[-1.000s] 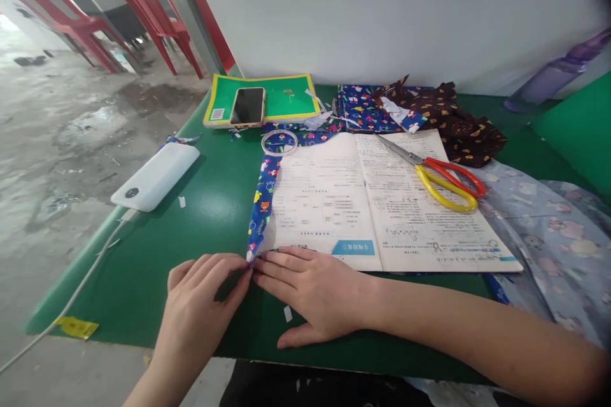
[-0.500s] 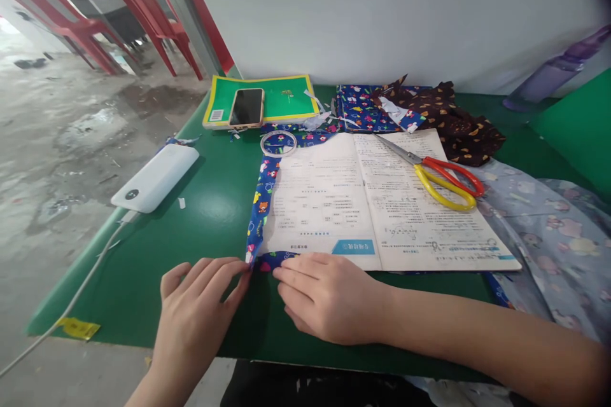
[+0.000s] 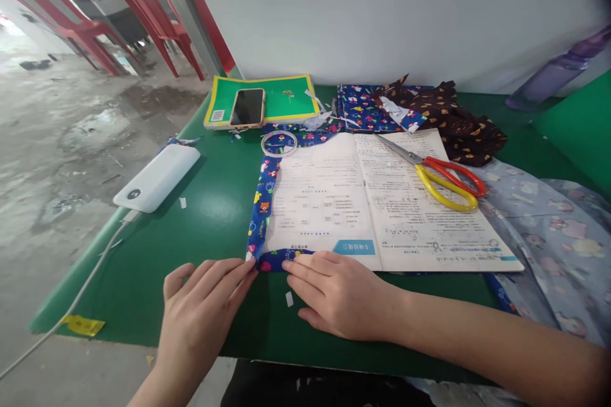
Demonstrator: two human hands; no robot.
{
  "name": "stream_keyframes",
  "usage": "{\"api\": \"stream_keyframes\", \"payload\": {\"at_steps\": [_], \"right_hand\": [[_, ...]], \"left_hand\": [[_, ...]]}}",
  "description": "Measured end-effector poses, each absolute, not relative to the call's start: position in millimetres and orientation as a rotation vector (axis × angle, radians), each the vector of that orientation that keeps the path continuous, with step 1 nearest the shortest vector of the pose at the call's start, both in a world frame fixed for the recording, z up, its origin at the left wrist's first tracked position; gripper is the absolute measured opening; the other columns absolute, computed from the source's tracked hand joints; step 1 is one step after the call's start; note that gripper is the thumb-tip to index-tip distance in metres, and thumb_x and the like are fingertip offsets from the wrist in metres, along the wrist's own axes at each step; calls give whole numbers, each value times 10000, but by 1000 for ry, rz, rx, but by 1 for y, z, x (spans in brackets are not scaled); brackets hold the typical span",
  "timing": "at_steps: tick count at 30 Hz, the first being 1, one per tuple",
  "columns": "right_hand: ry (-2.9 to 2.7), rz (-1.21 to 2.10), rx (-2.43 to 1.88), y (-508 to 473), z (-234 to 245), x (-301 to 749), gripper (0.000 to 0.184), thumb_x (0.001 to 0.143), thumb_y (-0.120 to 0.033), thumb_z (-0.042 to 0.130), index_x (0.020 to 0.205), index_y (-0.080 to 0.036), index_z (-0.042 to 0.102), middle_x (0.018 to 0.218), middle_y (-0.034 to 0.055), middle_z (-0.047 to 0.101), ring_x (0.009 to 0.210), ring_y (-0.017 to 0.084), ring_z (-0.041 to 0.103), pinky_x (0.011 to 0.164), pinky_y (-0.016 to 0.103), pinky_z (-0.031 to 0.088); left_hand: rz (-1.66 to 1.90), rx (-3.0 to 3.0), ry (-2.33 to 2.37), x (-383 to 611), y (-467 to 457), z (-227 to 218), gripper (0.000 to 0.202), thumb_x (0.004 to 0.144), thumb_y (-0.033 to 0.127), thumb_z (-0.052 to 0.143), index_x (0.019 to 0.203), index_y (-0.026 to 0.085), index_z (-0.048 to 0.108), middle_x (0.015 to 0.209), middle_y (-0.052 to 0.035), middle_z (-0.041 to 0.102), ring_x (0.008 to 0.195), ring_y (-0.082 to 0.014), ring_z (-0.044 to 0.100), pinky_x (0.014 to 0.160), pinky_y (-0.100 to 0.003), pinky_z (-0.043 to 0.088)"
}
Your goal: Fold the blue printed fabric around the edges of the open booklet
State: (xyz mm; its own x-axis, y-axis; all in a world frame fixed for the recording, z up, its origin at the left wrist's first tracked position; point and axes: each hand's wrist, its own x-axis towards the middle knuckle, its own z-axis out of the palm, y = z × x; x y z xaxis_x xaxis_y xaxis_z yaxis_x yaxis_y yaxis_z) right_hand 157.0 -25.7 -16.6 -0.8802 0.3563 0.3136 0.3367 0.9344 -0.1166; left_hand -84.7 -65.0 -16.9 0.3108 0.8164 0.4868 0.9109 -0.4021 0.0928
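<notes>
An open book [image 3: 324, 197] lies on the table, with blue patterned cover paper [image 3: 262, 206] folded in along its left and near edges. At the near left corner, the fingertips of my left hand [image 3: 200, 299] are pinched on the cover paper. My right hand [image 3: 344, 296] lies with fingers stretched over the near fold, pressing the paper by the book's edge. Scissors [image 3: 434, 172] with one red and one yellow handle rest on the right page. A roll of clear tape [image 3: 279, 144] sits at the far left corner of the book.
Behind the book are a phone [image 3: 247, 107] on a green book [image 3: 281, 92], a blue patterned book [image 3: 358, 102] and crumpled brown paper [image 3: 458, 121]. A white power bank [image 3: 157, 178] with a cable is at left, a purple bottle [image 3: 554, 76] at right. Pale patterned sheet [image 3: 548, 235] spreads rightward.
My right hand has slid slightly right along the near fold. A small white scrap now shows on the table beside it. My left fingers have drawn closer together at the corner.
</notes>
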Motion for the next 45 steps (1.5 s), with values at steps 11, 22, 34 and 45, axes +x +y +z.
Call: {"api": "stream_keyframes", "payload": {"at_steps": [11,22,34,45], "right_hand": [[-2779,121,-500,-22,-16,159,390,955,-279,392,1201,-37,574,1311,146,563,1189,241,503,973,361,419],[-2770,85,-482,-24,-13,151,358,952,-238,372,1169,-46,583,1334,138,537,1162,239,508,953,360,428],[-2804,61,-356,-25,-15,141,295,944,-265,397,1000,-79,620,1270,175,580,1061,220,559,886,348,452],[-2809,73,-408,-21,-15,144,353,957,-285,392,1145,-53,581,1296,159,568,1141,216,531,940,357,420]], "left_hand": [[-558,-2386,-1460,-81,-64,-14,161,867,143,612,984,240,665,886,9,710,711,-154,643,723,-375,330],[-136,-2452,-1259,-68,-72,-2,219,907,178,499,1064,113,637,787,-37,649,714,-212,583,745,-419,359],[-491,-2601,-1615,-94,-68,-3,268,914,198,478,1168,215,563,947,-26,689,824,-180,636,859,-401,377],[-519,-2715,-1414,-87,-70,-11,467,876,166,524,1337,156,448,1368,-117,506,1271,-250,458,1000,-410,437]]}}
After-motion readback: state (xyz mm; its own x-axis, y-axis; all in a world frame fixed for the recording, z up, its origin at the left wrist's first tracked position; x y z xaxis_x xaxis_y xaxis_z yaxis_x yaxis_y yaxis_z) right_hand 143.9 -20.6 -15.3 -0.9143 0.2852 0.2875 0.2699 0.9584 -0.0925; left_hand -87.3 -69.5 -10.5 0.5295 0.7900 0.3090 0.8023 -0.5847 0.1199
